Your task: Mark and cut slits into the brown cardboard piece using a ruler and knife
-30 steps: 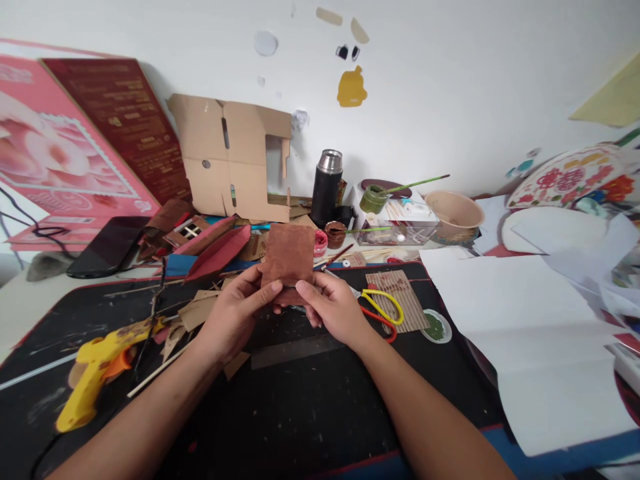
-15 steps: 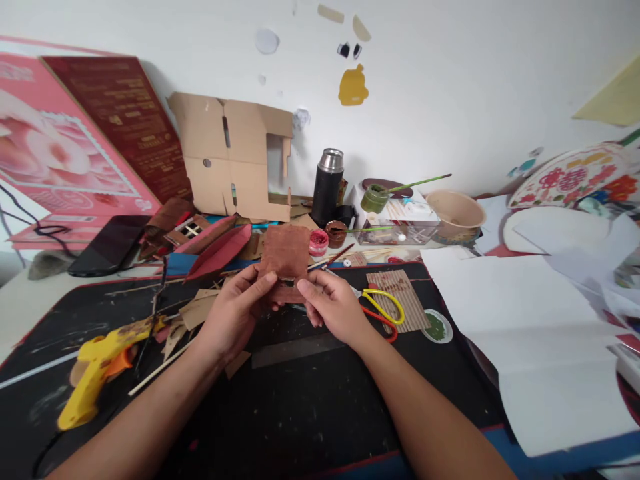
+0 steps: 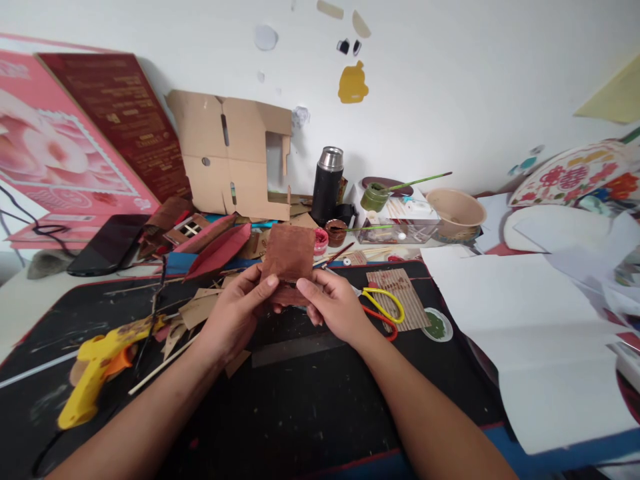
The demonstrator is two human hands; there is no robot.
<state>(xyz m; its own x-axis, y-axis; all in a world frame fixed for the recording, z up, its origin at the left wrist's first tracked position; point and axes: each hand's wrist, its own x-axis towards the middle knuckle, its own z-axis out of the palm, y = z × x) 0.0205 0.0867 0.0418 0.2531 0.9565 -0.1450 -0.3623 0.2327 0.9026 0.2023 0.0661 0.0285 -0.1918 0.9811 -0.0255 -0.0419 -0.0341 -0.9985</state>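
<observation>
Pinching the brown card (image 3: pixel 290 252) in your left hand (image 3: pixel 239 308) and right hand (image 3: pixel 336 305) above the mat (image 3: pixel 300 413), left of the scissors (image 3: pixel 375 291), you should apply light, even pressure to avoid creasing it.

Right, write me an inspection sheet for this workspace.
Surface: black, red-edged mat, specked.
Work in hand: flat, squarish reddish-brown piece above narrow reddish-brown strip; whether joined, unclear.
Hands: left hand and right hand hold both.
Clutter: yellow plastic glue gun, scissors with yellow and orange handles, corrugated brown cardboard.
Cables: thin black cord at the glue gun's handle.
Surroundings: white wall, tan cut-out cardboard panel, black cylindrical flask.
</observation>
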